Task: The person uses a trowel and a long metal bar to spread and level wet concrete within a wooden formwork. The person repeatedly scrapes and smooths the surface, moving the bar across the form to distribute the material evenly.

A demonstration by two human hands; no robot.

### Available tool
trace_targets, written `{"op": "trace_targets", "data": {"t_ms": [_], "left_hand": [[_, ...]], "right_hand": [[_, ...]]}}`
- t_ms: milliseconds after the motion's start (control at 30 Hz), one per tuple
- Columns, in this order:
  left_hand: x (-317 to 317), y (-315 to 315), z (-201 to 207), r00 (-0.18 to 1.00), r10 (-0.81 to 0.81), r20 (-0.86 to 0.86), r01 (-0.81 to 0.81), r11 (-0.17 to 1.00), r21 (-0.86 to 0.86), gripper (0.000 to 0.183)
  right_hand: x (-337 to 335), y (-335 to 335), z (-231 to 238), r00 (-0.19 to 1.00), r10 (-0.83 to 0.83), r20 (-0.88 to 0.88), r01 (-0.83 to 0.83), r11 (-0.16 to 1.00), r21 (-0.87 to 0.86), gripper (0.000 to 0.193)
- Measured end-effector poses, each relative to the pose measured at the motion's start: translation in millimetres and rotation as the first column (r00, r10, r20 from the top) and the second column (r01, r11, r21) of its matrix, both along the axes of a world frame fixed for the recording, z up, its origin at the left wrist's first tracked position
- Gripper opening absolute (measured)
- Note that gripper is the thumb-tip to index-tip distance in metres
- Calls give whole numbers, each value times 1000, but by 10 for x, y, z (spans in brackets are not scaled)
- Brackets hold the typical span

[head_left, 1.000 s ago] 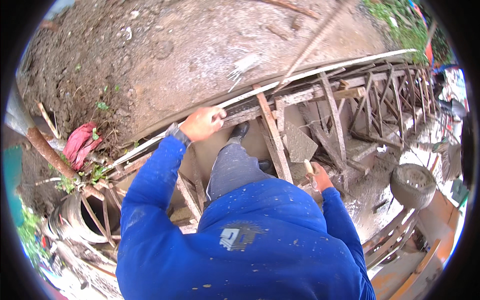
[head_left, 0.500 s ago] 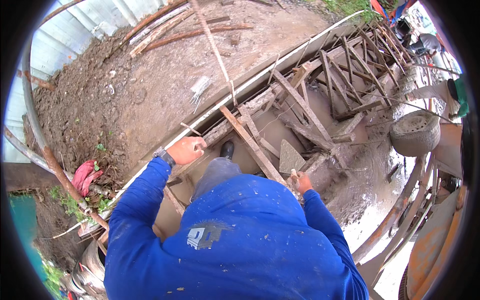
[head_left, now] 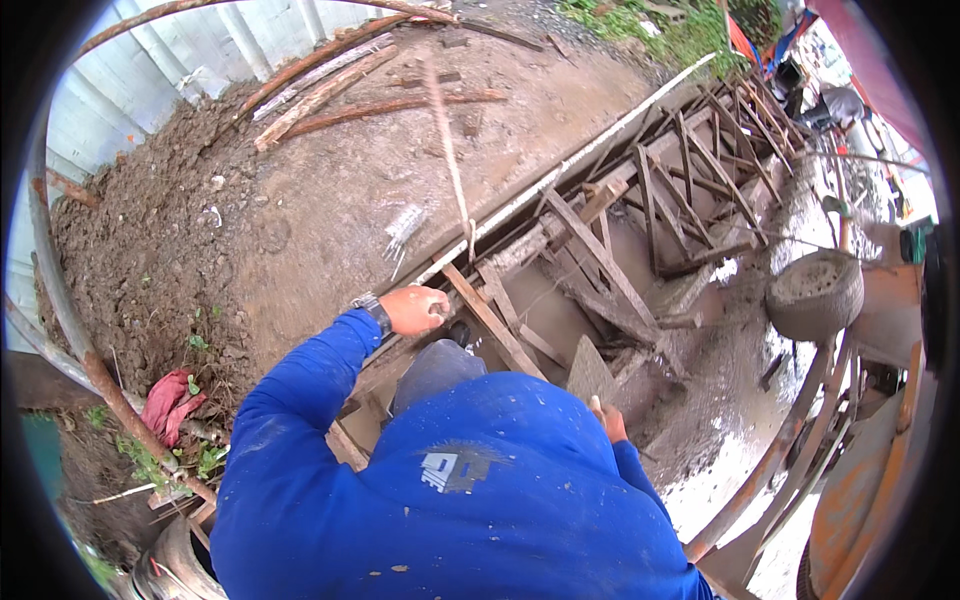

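My left hand [head_left: 415,311], with a wristwatch [head_left: 373,313] at its cuff, is closed beside the pale long edge [head_left: 545,180] of the trench form. Whatever its curled fingers hold, if anything, is hidden. My right hand [head_left: 611,420] is closed around the handle of a trowel [head_left: 591,373]. The trowel's flat, pointed blade is coated grey and points away from me, over the muddy near side of the trench. A wooden brace [head_left: 490,318] slants between my two hands. Below my left hand part of a dark boot [head_left: 460,333] shows. Blue sleeves cover both arms.
Several crossed timber braces [head_left: 610,255] span the wet trench toward the far right. A mud-caked wheel [head_left: 815,280] stands at the right. Loose planks [head_left: 330,90] lie on the far ground by a metal fence [head_left: 200,60]. A red cloth [head_left: 172,405] lies at left.
My left hand has shifted right along the form's edge, nearer the slanting brace. The trowel's blade sits lower in the view, and my right hand is more hidden by my body.
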State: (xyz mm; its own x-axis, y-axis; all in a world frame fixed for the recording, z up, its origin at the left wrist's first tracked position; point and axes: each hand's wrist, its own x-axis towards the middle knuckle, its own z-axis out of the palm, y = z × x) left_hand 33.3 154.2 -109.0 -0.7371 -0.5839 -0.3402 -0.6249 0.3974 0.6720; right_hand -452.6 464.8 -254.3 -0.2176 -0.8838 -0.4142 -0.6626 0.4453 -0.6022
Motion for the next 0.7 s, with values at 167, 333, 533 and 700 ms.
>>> {"op": "trace_targets", "data": {"t_ms": [167,333,533,700], "left_hand": [[298,-547,-233,986,163,-25,-159,982,97,32],[683,-1008,-745,975,217,-44,-212,974,85,30],[567,-1498,-873,984,154,-88,-137,975,177,31],[472,-1777,-921,989,101,-112,-81,982,174,29]], "right_hand": [[121,-87,250,993,-62,-102,73,991,114,56],[275,-650,628,996,-54,-67,69,967,245,52],[1001,-1499,1518,967,-253,28,246,957,156,32],[1329,-1426,1457,927,-367,-77,353,924,-147,33]]}}
